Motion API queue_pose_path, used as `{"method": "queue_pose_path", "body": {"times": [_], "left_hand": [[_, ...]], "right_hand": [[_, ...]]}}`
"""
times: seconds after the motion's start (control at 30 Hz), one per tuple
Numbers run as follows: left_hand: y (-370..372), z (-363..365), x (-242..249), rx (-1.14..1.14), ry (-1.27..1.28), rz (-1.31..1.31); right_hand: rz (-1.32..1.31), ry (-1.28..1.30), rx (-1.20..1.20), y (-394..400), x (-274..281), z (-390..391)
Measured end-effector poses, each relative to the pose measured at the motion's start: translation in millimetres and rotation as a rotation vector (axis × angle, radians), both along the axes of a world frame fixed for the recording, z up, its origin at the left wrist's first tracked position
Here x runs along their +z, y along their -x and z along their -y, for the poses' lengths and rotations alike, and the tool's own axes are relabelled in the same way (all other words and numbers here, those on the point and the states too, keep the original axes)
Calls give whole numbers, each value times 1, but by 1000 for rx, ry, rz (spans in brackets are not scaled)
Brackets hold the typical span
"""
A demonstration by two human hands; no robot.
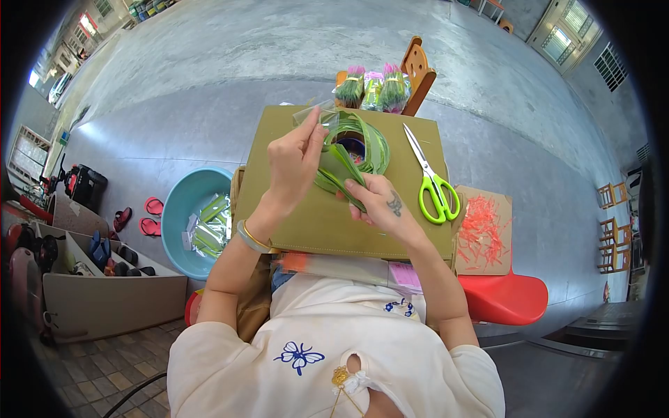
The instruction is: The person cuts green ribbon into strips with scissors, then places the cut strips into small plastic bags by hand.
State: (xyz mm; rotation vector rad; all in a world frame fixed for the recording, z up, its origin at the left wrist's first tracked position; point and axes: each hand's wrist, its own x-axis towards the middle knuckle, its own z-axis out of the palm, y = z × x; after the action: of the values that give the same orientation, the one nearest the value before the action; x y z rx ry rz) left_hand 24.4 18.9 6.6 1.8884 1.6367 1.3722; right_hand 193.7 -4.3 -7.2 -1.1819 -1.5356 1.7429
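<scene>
My left hand (296, 157) is raised over the olive-green table top (293, 230), its fingers closed on a clear plastic bag (322, 115). Between the thumb and fingers of my right hand (382, 200) is a small bundle of long green leaf strips (340, 166), which slants up toward my left hand. Behind that bundle lies a ring of more green strips (380, 145) around a dark opening; the hands partly cover it. Scissors with lime-green handles (437, 198) rest to the right of my right hand, their blades pointing away from me.
A blue basin (174, 240) with bagged green pieces stands at left. On the right, a cardboard sheet (505, 216) with red-orange strips lies over a red stool (509, 299). Pink-tipped bundles (394, 90) sit on a wooden chair (418, 73) beyond the table. Plastic sleeves (341, 269) lie across my lap.
</scene>
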Motion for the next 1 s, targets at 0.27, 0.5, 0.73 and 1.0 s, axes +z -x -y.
{"method": "queue_pose_path", "body": {"times": [0.27,0.5,0.73,1.0], "left_hand": [[-21,7,-16,-126,-401,-72],[1,0,-6,-632,30,84],[6,2,12,-634,195,2],[7,5,-1,-561,212,277]], "right_hand": [[-662,503,-115,-2,-1,-7],[-895,802,356,-15,-11,-14],[-451,283,-84,2,7,0],[-518,338,-121,2,3,-8]]}}
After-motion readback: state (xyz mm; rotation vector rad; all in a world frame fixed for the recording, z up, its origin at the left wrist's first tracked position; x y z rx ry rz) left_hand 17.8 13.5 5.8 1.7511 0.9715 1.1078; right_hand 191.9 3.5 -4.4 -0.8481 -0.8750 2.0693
